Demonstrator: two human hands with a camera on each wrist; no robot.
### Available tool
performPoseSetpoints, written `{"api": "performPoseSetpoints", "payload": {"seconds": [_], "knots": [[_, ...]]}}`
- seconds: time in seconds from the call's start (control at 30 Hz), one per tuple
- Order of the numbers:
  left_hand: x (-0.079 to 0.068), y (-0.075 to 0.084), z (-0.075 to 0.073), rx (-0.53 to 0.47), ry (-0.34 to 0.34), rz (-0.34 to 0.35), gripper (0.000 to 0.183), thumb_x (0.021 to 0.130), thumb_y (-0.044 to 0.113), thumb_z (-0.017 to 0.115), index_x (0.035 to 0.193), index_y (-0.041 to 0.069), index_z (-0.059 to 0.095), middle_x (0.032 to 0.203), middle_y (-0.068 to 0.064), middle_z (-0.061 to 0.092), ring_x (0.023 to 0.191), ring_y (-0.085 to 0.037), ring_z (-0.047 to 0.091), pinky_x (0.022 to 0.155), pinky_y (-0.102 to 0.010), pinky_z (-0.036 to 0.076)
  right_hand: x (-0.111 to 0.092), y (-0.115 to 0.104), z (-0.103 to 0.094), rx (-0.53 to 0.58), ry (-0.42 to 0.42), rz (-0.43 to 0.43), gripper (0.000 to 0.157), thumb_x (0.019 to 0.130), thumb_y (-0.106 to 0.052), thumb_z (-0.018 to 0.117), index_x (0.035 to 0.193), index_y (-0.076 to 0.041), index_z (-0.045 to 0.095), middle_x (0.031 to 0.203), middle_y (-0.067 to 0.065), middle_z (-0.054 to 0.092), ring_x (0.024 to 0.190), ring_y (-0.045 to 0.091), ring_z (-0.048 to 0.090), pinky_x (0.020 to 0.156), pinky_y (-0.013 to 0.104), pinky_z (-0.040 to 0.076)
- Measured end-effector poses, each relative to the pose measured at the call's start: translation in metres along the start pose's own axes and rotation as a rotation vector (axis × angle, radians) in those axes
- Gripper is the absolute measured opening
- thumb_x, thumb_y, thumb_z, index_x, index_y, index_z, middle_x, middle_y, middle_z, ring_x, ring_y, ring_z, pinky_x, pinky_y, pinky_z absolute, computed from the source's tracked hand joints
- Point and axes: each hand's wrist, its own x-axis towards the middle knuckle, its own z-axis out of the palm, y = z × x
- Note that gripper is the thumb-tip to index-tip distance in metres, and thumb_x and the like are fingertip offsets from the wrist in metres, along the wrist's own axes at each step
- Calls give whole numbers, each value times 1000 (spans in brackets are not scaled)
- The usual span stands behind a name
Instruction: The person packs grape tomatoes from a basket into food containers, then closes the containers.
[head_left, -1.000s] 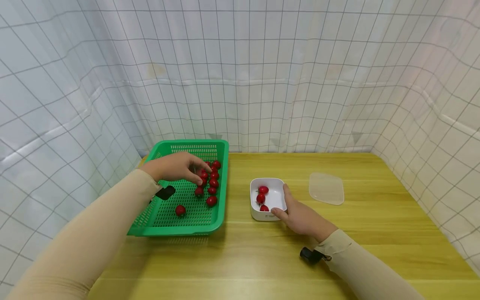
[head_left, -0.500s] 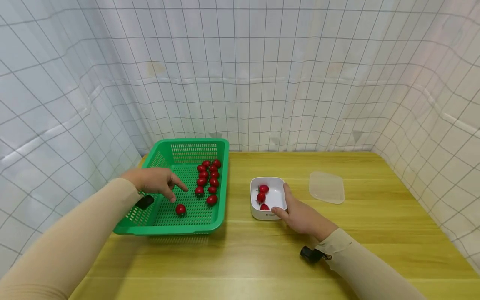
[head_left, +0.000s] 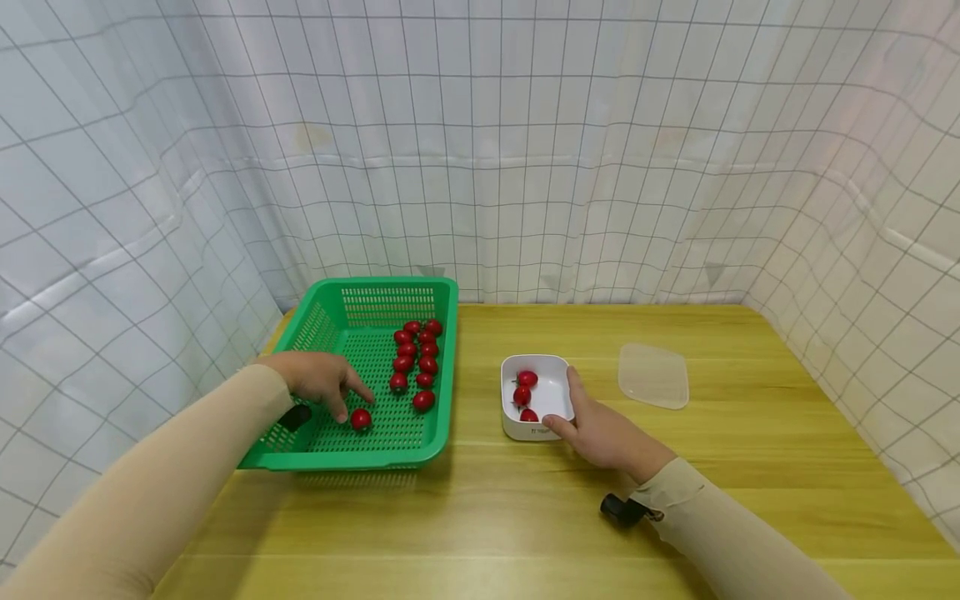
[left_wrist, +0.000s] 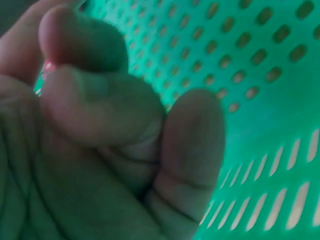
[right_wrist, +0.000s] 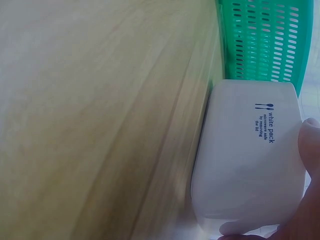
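Note:
My left hand (head_left: pixel 321 382) reaches down into the green basket (head_left: pixel 352 460), thumb and index finger spread beside a lone red cherry tomato (head_left: pixel 361 419). In the left wrist view, the other fingers (left_wrist: pixel 195 135) of that hand are bent, and only a sliver of red shows behind them. Several more cherry tomatoes (head_left: pixel 406 350) lie in rows along the basket's right side. My right hand (head_left: pixel 607 435) grips a square white container (right_wrist: pixel 250 160) at its right side, thumb over the front rim. Inside the container, 3 cherry tomatoes (head_left: pixel 522 396) line the left wall.
A translucent square lid (head_left: pixel 653 376) lies flat on the wooden table (head_left: pixel 480 525), to the right of the container. White curtains with a grid pattern (head_left: pixel 480 150) enclose the table at the back and both sides. The basket stands at the left, a short gap from the container.
My left hand has moved from the grouped tomatoes toward the front left of the basket, then lower to the lone tomato. The right hand and the container have stayed in place.

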Motion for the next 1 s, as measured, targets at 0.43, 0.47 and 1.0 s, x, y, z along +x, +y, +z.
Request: {"api": "performPoseSetpoints", "payload": {"seconds": [0.43, 0.47, 1.0], "knots": [[9, -1, 9, -21, 6, -42, 49, 85, 20, 87, 132, 24, 76, 114, 2, 72, 114, -21, 62, 111, -61, 47, 0, -1, 0, 7, -7, 4, 102, 107, -54, 53, 167, 2, -8, 163, 31, 39, 138, 41, 57, 117, 57, 45], [10, 0, 9, -24, 7, -42, 49, 85, 21, 87, 132, 24, 76, 115, 2, 72, 116, -22, 61, 111, -62, 46, 0, -1, 0, 9, -7, 6, 102, 107, -55, 53, 167, 1, -8, 163, 31, 39, 138, 40, 57, 117, 57, 45], [21, 2, 13, -64, 12, -28, 41, 87, 27, 86, 127, 21, 78, 131, -3, 71, 125, -25, 59, 108, -55, 50, 0, -1, 0, 13, -3, 1, 101, 108, -52, 54, 167, 1, -8, 164, 30, 38, 140, 41, 56, 117, 57, 44]]}}
